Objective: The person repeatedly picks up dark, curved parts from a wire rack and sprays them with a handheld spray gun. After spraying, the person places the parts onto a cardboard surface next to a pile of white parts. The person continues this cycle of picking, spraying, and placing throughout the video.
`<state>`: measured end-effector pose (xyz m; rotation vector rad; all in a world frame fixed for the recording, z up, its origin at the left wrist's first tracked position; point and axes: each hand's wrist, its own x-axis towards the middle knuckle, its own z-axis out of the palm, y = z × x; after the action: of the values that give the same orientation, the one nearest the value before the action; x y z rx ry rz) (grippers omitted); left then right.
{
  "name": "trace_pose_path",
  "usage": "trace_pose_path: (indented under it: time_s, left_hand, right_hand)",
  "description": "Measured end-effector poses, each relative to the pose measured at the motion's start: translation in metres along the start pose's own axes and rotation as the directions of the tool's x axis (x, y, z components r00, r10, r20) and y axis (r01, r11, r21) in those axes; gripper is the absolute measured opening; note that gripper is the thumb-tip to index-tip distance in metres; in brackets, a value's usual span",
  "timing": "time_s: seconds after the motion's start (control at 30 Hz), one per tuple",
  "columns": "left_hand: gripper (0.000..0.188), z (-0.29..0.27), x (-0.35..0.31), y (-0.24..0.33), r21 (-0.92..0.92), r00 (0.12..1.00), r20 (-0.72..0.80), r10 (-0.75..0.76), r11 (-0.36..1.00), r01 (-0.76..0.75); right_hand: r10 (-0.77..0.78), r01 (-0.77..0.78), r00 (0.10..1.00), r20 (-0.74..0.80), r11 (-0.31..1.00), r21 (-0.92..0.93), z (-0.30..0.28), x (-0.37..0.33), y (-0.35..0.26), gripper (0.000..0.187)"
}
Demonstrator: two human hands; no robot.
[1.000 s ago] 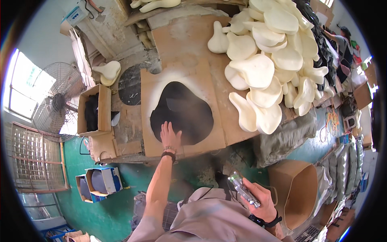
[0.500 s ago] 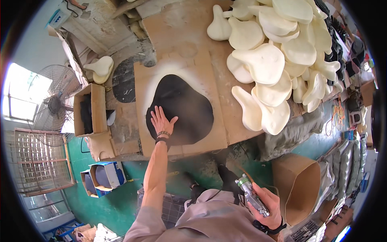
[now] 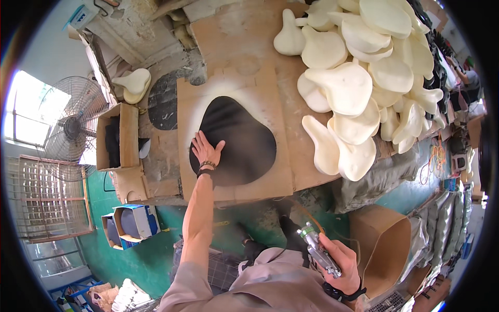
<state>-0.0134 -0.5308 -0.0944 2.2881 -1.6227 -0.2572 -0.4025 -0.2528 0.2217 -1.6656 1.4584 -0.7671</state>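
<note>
A black piece (image 3: 241,140) lies flat on a cardboard sheet (image 3: 280,182) on the table (image 3: 166,151). It is wide at the bottom and thin at the top, like a big bike seat. A soft haze hangs over it. The cardboard looks pale around its top, so the sheet may be there to catch spray and save the table.

The left hand (image 3: 207,151) lies on the left side of the black piece. Its grip is spread, palm down, maybe to stop the piece from sliding. The right hand (image 3: 342,258) is away from the table, near the lap. Its grip is wrapped around a metal spray gun (image 3: 317,248), with the green-ringed front facing the table. I can't tell if a finger pulls the trigger.

A heap of cream foam seats (image 3: 340,88) sits on the right of the table, likely to be close to reach. A small open box (image 3: 131,135) with dark things in it is on the left, and a big fan (image 3: 71,125) stands past it.

Blue and white boxes (image 3: 150,221) are on the floor. Any print on them is too small to read.
</note>
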Motion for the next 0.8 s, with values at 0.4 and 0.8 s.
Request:
trace_pose_path:
  time_s: [0.4,0.8]
  left_hand:
    - [0.05,-0.051,-0.213,-0.027,-0.308,0.997,0.082,0.002,0.951,0.023]
    - [0.042,0.028,-0.509,-0.262,0.054,0.315,0.698,-0.643,0.486,0.872]
  right_hand:
    - [-0.029,0.03,0.999,0.02,0.999,-0.028,0.008,-0.001,-0.039,0.051]
    - [0.103,-0.084,0.966,0.239,0.993,-0.088,0.047,-0.032,-0.09,0.04]
